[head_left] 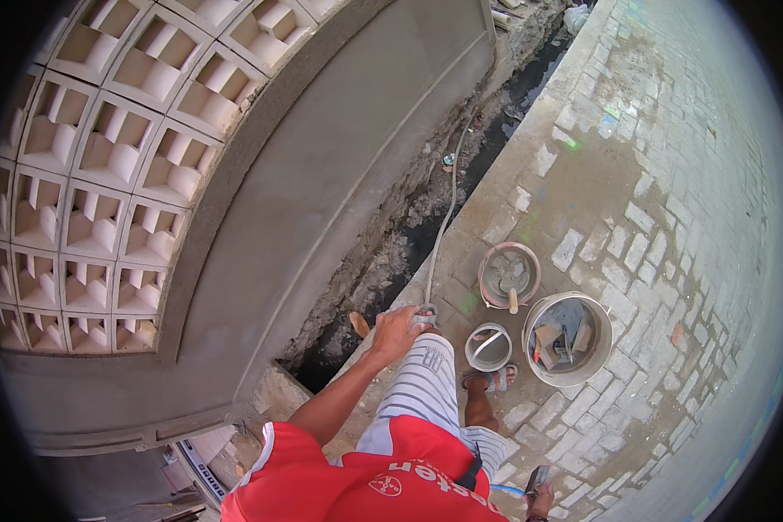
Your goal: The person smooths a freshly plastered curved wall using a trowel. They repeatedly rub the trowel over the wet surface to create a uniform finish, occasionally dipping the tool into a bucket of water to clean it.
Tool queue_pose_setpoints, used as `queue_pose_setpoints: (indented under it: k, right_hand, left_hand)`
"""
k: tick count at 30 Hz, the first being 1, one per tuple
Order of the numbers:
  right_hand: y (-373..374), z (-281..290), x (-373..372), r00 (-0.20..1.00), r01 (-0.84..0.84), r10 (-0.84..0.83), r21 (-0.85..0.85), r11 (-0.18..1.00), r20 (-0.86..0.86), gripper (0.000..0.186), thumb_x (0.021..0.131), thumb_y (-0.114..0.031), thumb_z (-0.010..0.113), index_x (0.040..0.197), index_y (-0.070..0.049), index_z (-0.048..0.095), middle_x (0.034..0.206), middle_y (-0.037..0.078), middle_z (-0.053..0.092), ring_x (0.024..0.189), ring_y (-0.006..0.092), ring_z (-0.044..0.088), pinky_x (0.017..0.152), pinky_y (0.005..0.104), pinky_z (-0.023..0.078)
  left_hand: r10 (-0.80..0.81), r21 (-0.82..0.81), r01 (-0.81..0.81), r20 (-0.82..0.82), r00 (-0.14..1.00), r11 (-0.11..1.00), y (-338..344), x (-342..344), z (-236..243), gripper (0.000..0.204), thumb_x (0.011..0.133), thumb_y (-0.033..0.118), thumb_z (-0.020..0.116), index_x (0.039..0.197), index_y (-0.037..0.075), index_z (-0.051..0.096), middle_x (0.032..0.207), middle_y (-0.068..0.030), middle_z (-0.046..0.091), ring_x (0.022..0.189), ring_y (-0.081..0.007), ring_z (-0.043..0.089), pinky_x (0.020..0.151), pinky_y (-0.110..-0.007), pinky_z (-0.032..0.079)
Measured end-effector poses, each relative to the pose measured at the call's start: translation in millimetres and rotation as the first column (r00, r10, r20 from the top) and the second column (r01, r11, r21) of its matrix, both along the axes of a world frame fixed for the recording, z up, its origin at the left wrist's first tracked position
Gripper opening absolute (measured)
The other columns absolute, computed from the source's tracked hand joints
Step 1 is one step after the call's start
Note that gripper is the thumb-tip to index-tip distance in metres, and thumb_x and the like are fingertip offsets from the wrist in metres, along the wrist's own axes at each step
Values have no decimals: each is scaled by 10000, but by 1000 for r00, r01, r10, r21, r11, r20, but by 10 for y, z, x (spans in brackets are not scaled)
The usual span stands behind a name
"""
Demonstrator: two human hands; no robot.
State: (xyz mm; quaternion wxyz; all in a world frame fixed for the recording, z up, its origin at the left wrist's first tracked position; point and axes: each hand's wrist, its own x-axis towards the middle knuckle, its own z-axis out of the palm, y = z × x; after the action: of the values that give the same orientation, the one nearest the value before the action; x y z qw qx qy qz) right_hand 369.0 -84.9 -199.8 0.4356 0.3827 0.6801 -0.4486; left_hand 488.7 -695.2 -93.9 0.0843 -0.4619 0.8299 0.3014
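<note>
My left hand (398,331) lies beside my left knee in striped shorts (419,376), palm down with its fingers stretched toward my sandalled foot; nothing shows in it. Low on the right, my right hand (541,502) is closed around a small dark rectangular device (538,478), with a blue cable (506,490) running to it. The device's exact kind is unclear. Ahead of my right foot (494,378) stand a small pale bucket (489,346), a large pale bucket (568,372) with tools and brick pieces inside, and a reddish-rimmed bucket (510,247) holding grey mix and a wooden-handled tool (513,300).
A trench with dark water (470,187) runs between the paving (622,344) and a smooth grey plastered wall (322,165). Pale openwork blocks (104,148) top that wall. From near my left foot, a pale hose (448,217) stretches along the trench.
</note>
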Motion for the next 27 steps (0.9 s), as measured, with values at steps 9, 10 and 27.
queue_pose_setpoints:
  k: [9, 10, 27]
  right_hand:
    - [-1103, 55, -162, 998, -50, 42, -196, 979, -48, 393, 902, -463, 568, 1115, -134, 586, 870, 86, 656, 636, 213, 612, 489, 352, 512]
    - [-1262, 27, -119, 1000, -11, 8, -220, 975, -15, 359, 905, -419, 568, 1114, -128, 578, 915, 92, 649, 691, 226, 622, 517, 367, 522]
    - [-4153, 910, 618, 959, -281, 271, -341, 897, -79, 399, 924, -332, 601, 1193, -44, 539, 933, 42, 596, 743, 139, 615, 624, 299, 566]
  left_hand:
    - [-24, -120, 35, 99, 995, 992, -1317, 1379, 690, 508, 847, 255, 685, 1290, 61, 527, 1226, -201, 535, 1184, -361, 493, 1015, -506, 337]
    - [-27, -237, 64, 158, 987, 969, -1566, 1596, 832, 531, 839, 249, 694, 1305, 67, 515, 1301, -208, 470, 1249, -392, 417, 1048, -511, 318]
    - [-233, -734, 527, 474, 849, 428, -4640, 2484, 1709, 678, 882, 216, 638, 1476, 135, 321, 1550, -187, 212, 1432, -412, 172, 1165, -515, 191]
